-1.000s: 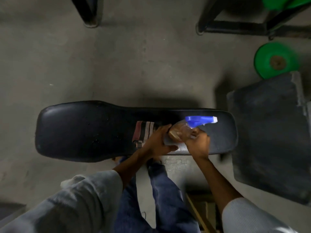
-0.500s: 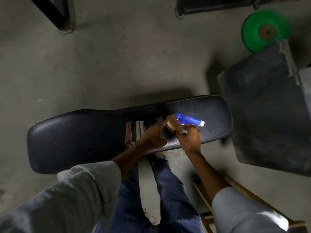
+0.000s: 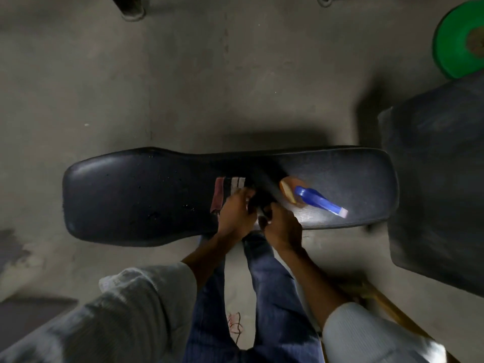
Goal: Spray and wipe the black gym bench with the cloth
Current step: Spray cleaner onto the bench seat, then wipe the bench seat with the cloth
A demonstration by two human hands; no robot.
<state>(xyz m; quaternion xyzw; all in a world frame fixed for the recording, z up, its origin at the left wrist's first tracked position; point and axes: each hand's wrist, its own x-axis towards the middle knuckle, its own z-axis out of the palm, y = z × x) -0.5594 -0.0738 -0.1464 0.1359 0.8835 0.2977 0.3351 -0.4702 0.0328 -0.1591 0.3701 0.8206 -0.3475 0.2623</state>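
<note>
The black gym bench (image 3: pixel 136 195) lies lengthwise across the floor in front of me. A cloth (image 3: pixel 222 191) with red, white and dark stripes sits near its middle. My left hand (image 3: pixel 235 214) presses on the cloth with its fingers curled into it. My right hand (image 3: pixel 282 226) is just beside it, fingers closed on the cloth's dark part. The spray bottle (image 3: pixel 311 200), with a clear body and a blue trigger head, lies on its side on the bench to the right of my hands, and neither hand touches it.
A second dark padded surface (image 3: pixel 440 179) stands right of the bench. A green weight plate (image 3: pixel 455 45) lies on the concrete floor at the upper right. Black frame feet (image 3: pixel 131 9) stand at the top. Wooden slats (image 3: pixel 379 305) lie by my right arm.
My right hand has let go of the spray bottle, which now lies on the bench. That hand has moved left onto the cloth beside my left hand.
</note>
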